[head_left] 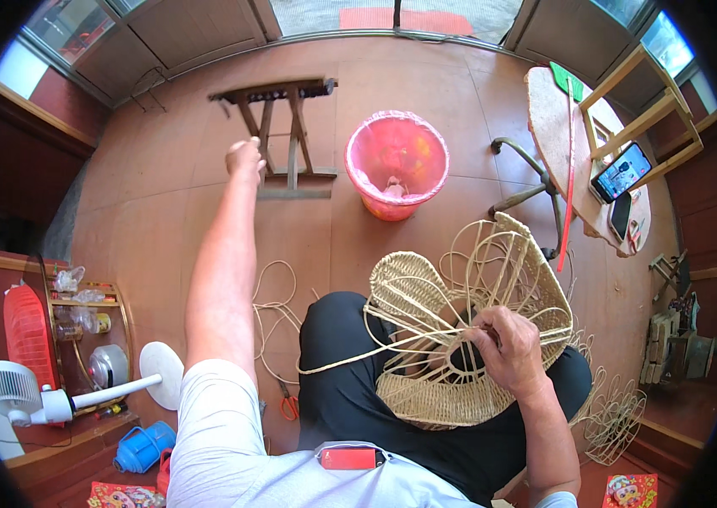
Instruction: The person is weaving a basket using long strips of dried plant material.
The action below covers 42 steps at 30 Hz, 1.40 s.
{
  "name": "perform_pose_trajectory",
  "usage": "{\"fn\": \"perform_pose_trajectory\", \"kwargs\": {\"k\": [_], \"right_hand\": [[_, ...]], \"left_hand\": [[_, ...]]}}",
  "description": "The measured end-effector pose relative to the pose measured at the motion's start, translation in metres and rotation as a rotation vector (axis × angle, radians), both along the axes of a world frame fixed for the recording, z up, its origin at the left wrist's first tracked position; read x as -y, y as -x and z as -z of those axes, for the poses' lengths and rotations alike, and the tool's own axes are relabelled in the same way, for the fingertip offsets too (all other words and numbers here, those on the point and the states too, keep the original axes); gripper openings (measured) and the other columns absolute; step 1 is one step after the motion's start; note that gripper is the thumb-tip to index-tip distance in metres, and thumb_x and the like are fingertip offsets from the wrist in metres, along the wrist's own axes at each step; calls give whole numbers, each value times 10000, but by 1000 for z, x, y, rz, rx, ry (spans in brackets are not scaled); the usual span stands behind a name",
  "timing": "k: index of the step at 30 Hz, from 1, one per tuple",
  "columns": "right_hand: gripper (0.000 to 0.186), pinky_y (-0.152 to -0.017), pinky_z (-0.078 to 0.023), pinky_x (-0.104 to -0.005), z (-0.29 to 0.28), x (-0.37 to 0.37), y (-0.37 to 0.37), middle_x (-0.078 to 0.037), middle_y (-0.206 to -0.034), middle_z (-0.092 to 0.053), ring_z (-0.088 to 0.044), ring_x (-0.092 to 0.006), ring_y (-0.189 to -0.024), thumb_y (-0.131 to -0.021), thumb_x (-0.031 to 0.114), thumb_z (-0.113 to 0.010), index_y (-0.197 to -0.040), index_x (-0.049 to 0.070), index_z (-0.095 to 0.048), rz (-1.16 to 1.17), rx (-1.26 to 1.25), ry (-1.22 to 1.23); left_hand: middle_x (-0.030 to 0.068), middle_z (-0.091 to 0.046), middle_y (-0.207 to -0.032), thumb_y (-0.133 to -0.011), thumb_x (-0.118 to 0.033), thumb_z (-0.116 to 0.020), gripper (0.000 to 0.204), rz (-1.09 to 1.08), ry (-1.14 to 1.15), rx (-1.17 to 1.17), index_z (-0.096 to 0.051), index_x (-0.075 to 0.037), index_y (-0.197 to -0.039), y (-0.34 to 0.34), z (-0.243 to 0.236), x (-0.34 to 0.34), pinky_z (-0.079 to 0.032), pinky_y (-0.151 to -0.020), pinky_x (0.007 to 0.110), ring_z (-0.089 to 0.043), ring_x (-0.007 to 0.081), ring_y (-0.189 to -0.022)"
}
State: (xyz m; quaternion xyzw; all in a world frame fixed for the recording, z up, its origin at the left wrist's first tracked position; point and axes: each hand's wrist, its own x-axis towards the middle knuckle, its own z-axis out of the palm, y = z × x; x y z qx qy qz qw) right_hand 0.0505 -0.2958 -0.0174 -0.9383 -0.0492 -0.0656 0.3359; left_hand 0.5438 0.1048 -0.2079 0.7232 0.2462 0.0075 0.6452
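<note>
A partly woven straw piece (418, 398), with a rounded panel and many loose curved cords, rests on my lap. My right hand (507, 347) is closed on its cords near the central opening. My left arm stretches far forward; my left hand (244, 159) is closed, and what it holds, if anything, is too small to make out. A long cord runs left from the piece, and more loose cord (274, 264) lies on the floor beside orange-handled scissors (289, 403).
Ahead stand a wooden folding stool (291, 135) and a pink lined bucket (397, 161). At right, a round-edged table (549, 93) holds a phone (621, 172) and wooden frame. A white fan (16, 394), shelf and blue jug (143, 446) are at left; coiled cord (612, 423) lies right.
</note>
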Motion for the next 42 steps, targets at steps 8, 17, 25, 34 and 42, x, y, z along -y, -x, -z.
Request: {"fn": "perform_pose_trajectory", "kwargs": {"k": [8, 17, 25, 34, 42], "right_hand": [[168, -704, -552, -458, -1, 5, 7, -114, -863, -721, -724, -353, -766, -961, 123, -835, -1036, 54, -702, 16, 0, 7], [171, -740, -559, -476, 5, 8, 4, -130, -925, -721, -724, -378, -825, -975, 124, -816, -1051, 50, -682, -15, 22, -18], [173, -763, -583, -464, -3, 5, 12, -118, -929, -709, -744, -352, -854, -1001, 115, -798, -1073, 53, -653, 41, 34, -64], [177, -741, -582, -435, 3, 8, 23, -149, -924, -733, -753, -350, -831, -1010, 71, -799, -1099, 27, -653, -23, 146, -97], [190, -809, -596, -512, 3, 9, 27, -177, -983, -731, -765, -425, -960, -1068, 158, -729, -1156, 52, -598, -3, 69, -105]], "left_hand": [[224, -812, -1279, -1020, -293, -673, 295, 626, -874, -150, -833, -113, -1191, 80, 85, -15, -583, -1091, 503, -748, 397, -1281], [16, -765, -989, -1042, -246, -781, 231, 653, -247, -54, -805, -47, -1156, 135, 30, -2, -568, -813, 321, -674, 109, -884], [117, -779, -1045, -1097, -156, -720, 199, 909, -414, 485, -761, 1, -1211, 376, -216, 115, -600, -889, 354, -764, 201, -989], [173, -774, -949, -1062, -161, -761, 160, 1100, -579, 574, -784, -9, -1107, 438, -212, 135, -596, -785, 434, -780, 334, -872], [157, -789, -913, -1053, -208, -744, 182, 1011, -475, 467, -786, -32, -1065, 381, -219, 177, -586, -772, 409, -790, 267, -854]]}}
